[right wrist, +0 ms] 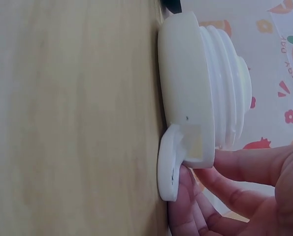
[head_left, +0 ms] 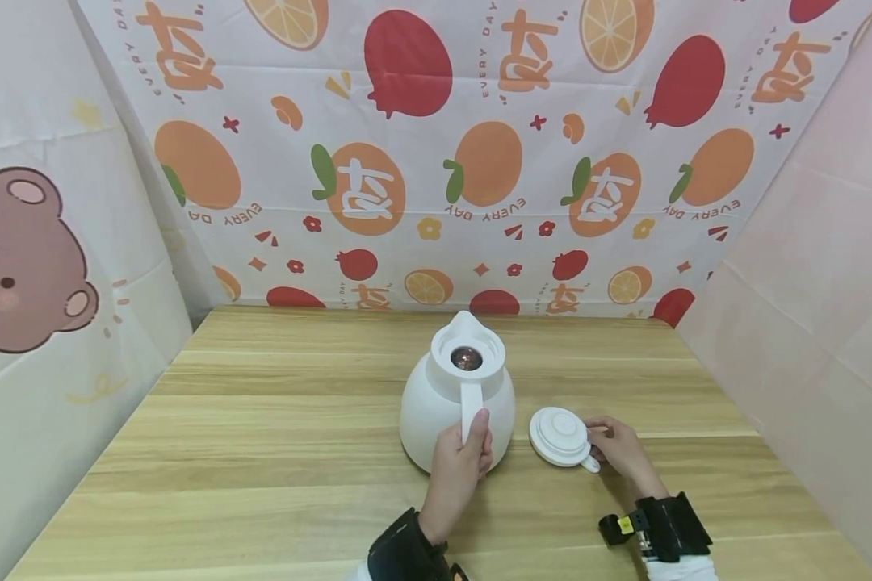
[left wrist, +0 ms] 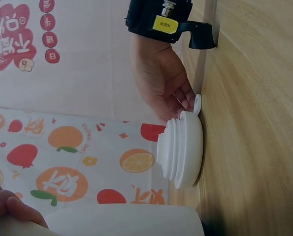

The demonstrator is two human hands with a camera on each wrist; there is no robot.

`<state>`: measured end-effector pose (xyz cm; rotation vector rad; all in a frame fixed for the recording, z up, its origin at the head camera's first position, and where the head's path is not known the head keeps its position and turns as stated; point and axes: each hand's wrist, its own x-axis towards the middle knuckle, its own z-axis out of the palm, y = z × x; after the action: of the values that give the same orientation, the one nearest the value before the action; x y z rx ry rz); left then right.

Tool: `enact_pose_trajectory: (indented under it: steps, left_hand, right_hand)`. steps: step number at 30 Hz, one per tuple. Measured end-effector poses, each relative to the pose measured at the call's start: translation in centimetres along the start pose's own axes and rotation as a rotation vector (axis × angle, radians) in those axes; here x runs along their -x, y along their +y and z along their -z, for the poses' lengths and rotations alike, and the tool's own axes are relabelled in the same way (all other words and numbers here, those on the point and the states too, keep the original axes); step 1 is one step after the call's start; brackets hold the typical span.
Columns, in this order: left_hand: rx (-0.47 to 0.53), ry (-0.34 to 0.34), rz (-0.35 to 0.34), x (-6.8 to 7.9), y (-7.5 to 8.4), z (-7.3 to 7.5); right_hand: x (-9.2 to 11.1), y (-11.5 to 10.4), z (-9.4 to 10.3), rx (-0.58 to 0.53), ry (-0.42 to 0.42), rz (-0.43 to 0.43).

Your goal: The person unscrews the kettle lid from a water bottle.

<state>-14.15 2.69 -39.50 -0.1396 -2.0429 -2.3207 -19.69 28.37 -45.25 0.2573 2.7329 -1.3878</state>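
Note:
A white thermos jug (head_left: 423,407) stands upright on the wooden table, its top uncovered and a dark, shiny inside showing in the round mouth. My left hand (head_left: 456,472) grips the jug's handle (head_left: 471,399), fingers wrapped round it. To the right of the jug, a white round lid (head_left: 558,434) lies with its stepped, ringed side facing up. My right hand (head_left: 622,453) pinches the lid's rim beside its small tab (right wrist: 168,164), with the thumb (right wrist: 249,164) at the rim's upper edge and other fingers low behind the tab. The left wrist view shows the lid (left wrist: 189,147) flat against the table.
A fruit-printed cloth (head_left: 480,161) hangs behind the table's back edge. Pale cloths hang at both sides, the left one (head_left: 29,258) printed with a bear. A black wrist band with a small camera (head_left: 614,529) sits on the right forearm, above the wood table (head_left: 225,452).

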Motion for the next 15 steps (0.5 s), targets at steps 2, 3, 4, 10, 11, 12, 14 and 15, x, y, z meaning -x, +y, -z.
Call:
enact_pose_trajectory:
  steps: [2,3,4,10,11,12,14,15]
  left_hand:
    - [0.005,0.000,0.000,0.04,0.04,0.03]
    - [0.006,0.000,0.001,0.07,0.08,0.05]
    - [0.003,0.002,0.001,0.09,0.12,0.07]
    - [-0.065,0.026,-0.030,0.35,0.34,0.18]
    - [-0.074,0.030,-0.038,0.40,0.34,0.21]
    - [-0.078,0.033,-0.045,0.44,0.31,0.24]
    - [-0.077,0.035,-0.053,0.55,0.26,0.33]
    - [-0.078,0.035,-0.060,0.63,0.24,0.40]
  right_hand:
    - [-0.03,0.01,-0.01,-0.009,-0.003,-0.013]
    - [-0.07,0.02,-0.04,-0.015,-0.002,-0.022]
    - [-0.08,0.02,-0.07,-0.021,-0.002,-0.032]
    - [-0.14,-0.01,-0.16,-0.036,-0.012,-0.055]
    - [-0.15,-0.02,-0.13,-0.038,-0.014,-0.051]
    - [-0.12,-0.05,-0.07,-0.035,-0.020,-0.045]
    - [-0.02,-0.14,0.08,-0.029,-0.027,-0.037]
    - [0.02,-0.19,0.18,-0.026,-0.032,-0.028]
